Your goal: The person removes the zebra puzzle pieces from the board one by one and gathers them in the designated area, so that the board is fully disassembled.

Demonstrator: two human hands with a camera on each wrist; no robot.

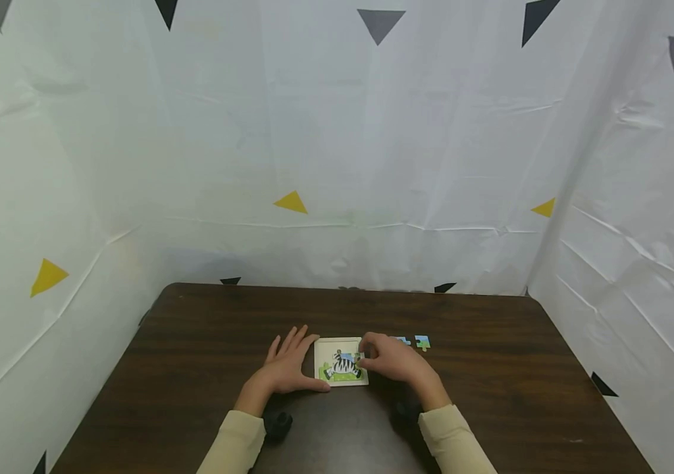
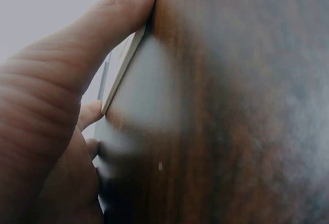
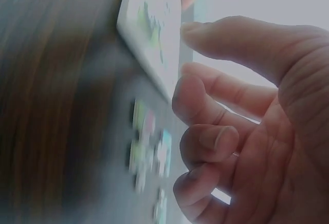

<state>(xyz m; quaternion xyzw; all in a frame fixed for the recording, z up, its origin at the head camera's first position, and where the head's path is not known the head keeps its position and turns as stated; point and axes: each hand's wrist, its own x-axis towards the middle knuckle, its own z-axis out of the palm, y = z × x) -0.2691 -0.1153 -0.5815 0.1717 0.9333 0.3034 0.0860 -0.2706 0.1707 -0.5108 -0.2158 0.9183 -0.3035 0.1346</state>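
Observation:
A small square puzzle board (image 1: 326, 341) with a pale wooden rim lies on the table. A zebra on green grass (image 1: 345, 366) is pictured in it. Spread wide, my left hand (image 1: 285, 370) frames the board's left side, its thumb (image 2: 123, 11) along the near edge and another finger touching a corner. My right hand (image 1: 397, 359) hovers over the board's right side with bent fingers. In the right wrist view its thumb (image 3: 226, 36) and index finger stand apart, and I see nothing between them. Loose puzzle pieces (image 1: 422, 342) lie right of the board, some hidden behind the right hand.
The board rests on a dark wood-grain table (image 1: 207, 368) with rounded far corners. White curtain-like sheets (image 1: 337, 145) with grey, black and yellow triangles enclose the back and both sides. Several loose pieces (image 3: 139, 116) appear blurred below the right fingers.

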